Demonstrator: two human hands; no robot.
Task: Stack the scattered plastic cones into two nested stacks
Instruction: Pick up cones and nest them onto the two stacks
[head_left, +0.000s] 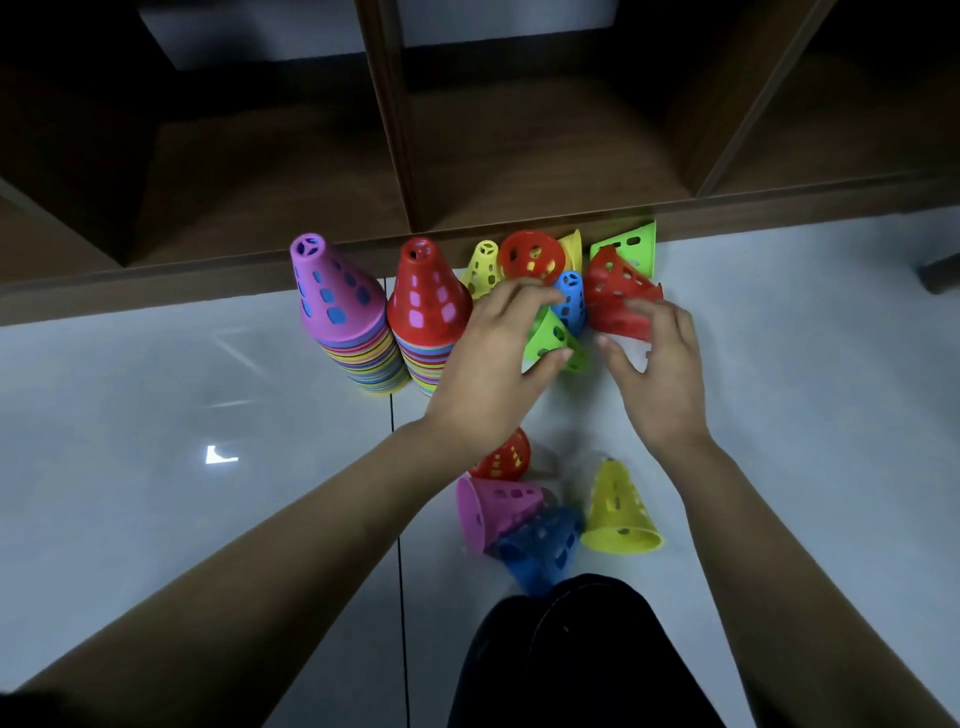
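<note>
While the left hand (488, 358) curls fingers and thumb round a green cone (551, 335) just right of the red-topped stack (428, 306), the right hand (657, 374) lays its fingers on a tipped red cone (615, 296) further right, thumb spread wide. Touching that stack's left side stands the purple-topped stack (337, 312), both on the pale floor (156, 415) against a wooden shelf (519, 156)
</note>
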